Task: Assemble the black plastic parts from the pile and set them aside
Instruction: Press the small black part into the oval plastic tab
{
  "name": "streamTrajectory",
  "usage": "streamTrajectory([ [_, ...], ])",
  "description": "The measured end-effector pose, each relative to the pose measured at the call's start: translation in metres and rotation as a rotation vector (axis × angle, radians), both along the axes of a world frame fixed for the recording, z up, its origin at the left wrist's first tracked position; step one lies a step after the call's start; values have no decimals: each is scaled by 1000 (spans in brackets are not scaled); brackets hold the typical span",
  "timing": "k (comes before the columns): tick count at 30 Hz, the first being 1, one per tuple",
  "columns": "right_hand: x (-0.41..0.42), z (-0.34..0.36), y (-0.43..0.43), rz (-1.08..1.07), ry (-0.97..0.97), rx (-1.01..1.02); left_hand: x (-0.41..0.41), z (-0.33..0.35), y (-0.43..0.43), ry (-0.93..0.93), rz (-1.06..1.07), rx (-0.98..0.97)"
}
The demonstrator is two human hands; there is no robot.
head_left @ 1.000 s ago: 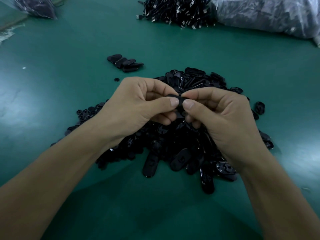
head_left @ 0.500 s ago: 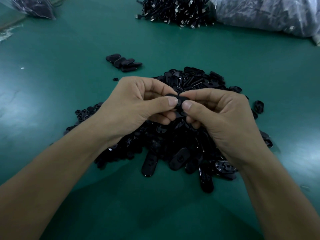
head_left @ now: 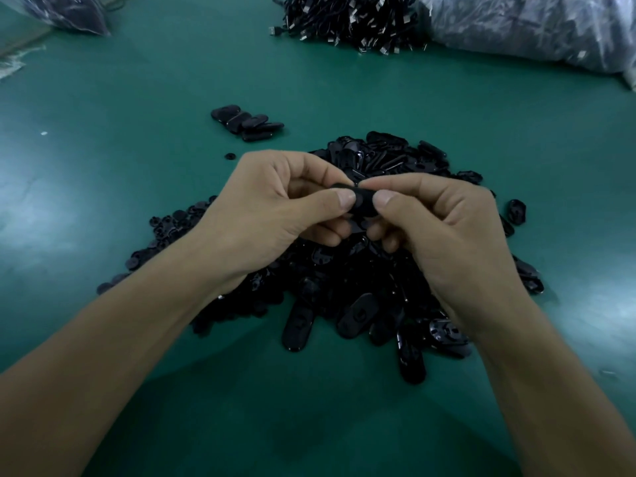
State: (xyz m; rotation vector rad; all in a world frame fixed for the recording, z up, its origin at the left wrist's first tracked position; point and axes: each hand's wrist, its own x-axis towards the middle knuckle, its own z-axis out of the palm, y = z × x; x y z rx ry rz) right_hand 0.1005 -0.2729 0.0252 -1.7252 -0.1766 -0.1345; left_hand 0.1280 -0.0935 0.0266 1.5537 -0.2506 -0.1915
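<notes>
A big pile of black plastic parts (head_left: 371, 280) lies on the green table in front of me. Above it, my left hand (head_left: 272, 215) and my right hand (head_left: 444, 228) both pinch one small black oval part (head_left: 364, 203), thumbs pressing on its top from either side. My curled fingers hide the part's underside. A short row of finished black parts (head_left: 246, 122) lies beyond the pile to the left, apart from it.
A heap of black cables with metal plugs (head_left: 347, 20) lies at the far edge. A clear plastic bag (head_left: 530, 27) fills the far right corner, another bag (head_left: 62, 12) the far left. One tiny black round piece (head_left: 229, 155) lies loose by the pile.
My thumbs have drawn slightly apart, so more of the black part shows between them. Both hands stay in the same place above the pile.
</notes>
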Motion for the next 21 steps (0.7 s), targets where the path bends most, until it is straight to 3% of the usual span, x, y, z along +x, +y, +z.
streamTrajectory([
  [21, 0, 0, -1, 45, 33, 58, -1, 1, 1, -37, -24, -3],
])
